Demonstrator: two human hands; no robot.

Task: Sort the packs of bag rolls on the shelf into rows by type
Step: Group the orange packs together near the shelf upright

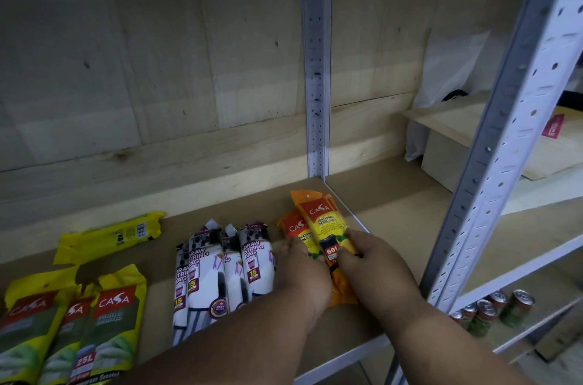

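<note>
Plywood-backed metal shelving fills the view, with both hands working at the right end of a brown board shelf [372, 205]. The right hand [362, 253] curls its fingers round the top orange-and-yellow plastic pack of garbage bags [320, 216], which lies lengthwise, its far end pointing toward the back wall. The left hand [303, 271] lies just beside it, fingers bent down over a second orange pack [291, 227] that lies partly under the first; whether it grips or only presses cannot be told. Immediately left of the left hand, four white drawstring-bag packs [220, 265] lie side by side in a row. Farther left, at the shelf's front edge, sits a cluster of yellow-and-green packs [104, 321], and behind them a lone yellow pack [110, 236] lies crosswise, barcode up. Below and to the right of the right hand, drink cans [495, 310] stand on a lower shelf beyond a grey perforated upright [504, 132].
</note>
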